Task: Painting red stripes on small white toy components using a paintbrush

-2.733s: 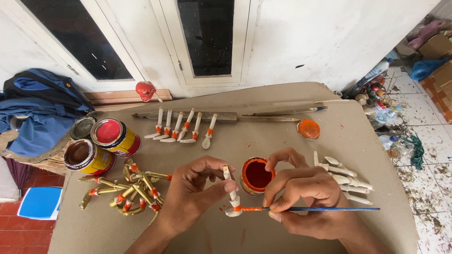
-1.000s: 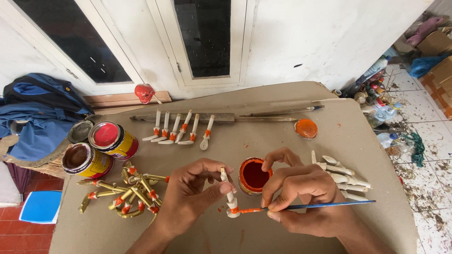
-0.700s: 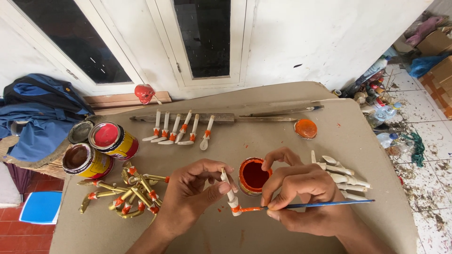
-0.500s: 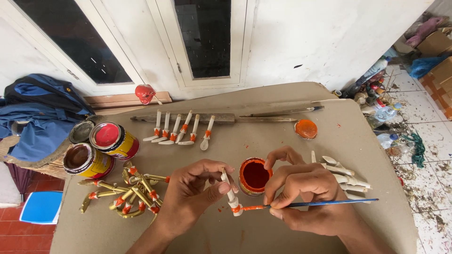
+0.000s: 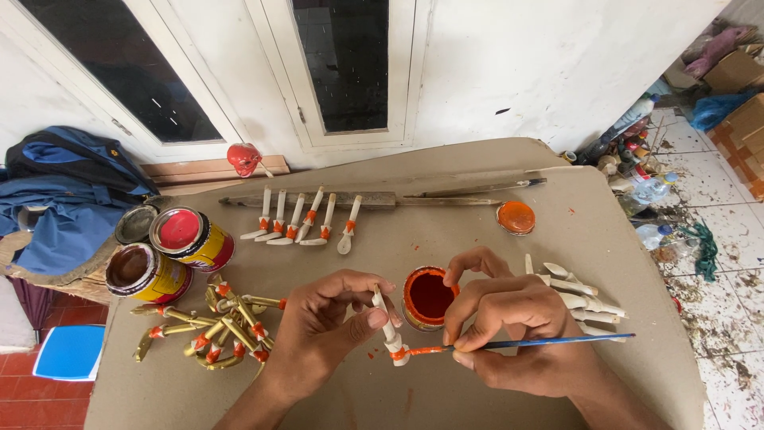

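Note:
My left hand (image 5: 322,330) holds a small pale wooden stick piece (image 5: 387,326) upright between thumb and fingers. My right hand (image 5: 517,326) grips a thin blue-handled paintbrush (image 5: 541,344), its orange-loaded tip touching the lower end of the stick, where an orange band shows. Just behind the stick stands an open small can of orange-red paint (image 5: 428,297). Unpainted pale pieces (image 5: 581,299) lie behind my right hand, partly hidden by it.
Several pale pieces with orange bands (image 5: 302,223) lean on a long wooden bar (image 5: 382,199). A pile of yellow pieces (image 5: 215,330) lies left of my left hand. Two paint cans (image 5: 171,255), an orange lid (image 5: 516,216), a blue bag (image 5: 60,191) and floor clutter (image 5: 660,207) surround the cardboard-covered table (image 5: 589,239).
The hands stay in place; the brush tip has shifted slightly along the stick's lower end, and the stick has turned a little in my left fingers.

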